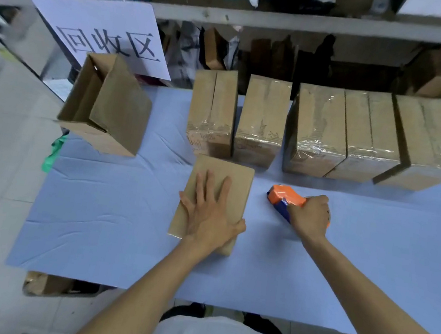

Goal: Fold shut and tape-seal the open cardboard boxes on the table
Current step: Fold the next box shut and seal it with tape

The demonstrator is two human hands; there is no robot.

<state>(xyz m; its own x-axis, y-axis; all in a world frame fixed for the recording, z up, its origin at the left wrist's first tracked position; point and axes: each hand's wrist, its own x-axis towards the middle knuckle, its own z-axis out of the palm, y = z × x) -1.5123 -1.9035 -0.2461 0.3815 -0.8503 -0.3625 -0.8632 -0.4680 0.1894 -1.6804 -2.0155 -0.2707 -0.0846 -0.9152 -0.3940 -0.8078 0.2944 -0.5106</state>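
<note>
Nearest, mid-bench: one small closed box [222,175], flaps down, lay flat on the blue-covered bench [119,223]. The left hand [208,210] was spread on its top, fingers straight, thumb over the right edge. Just to its right, apart from it: an orange-and-blue tape dispenser [284,198], gripped by the right hand [309,217]. Far edge: a row of five taped boxes [319,130], all closed, contents unseen. Far left corner: one open box [105,104], tipped, showed bare cardboard inside. Behind it hung a paper sign [105,32].
</note>
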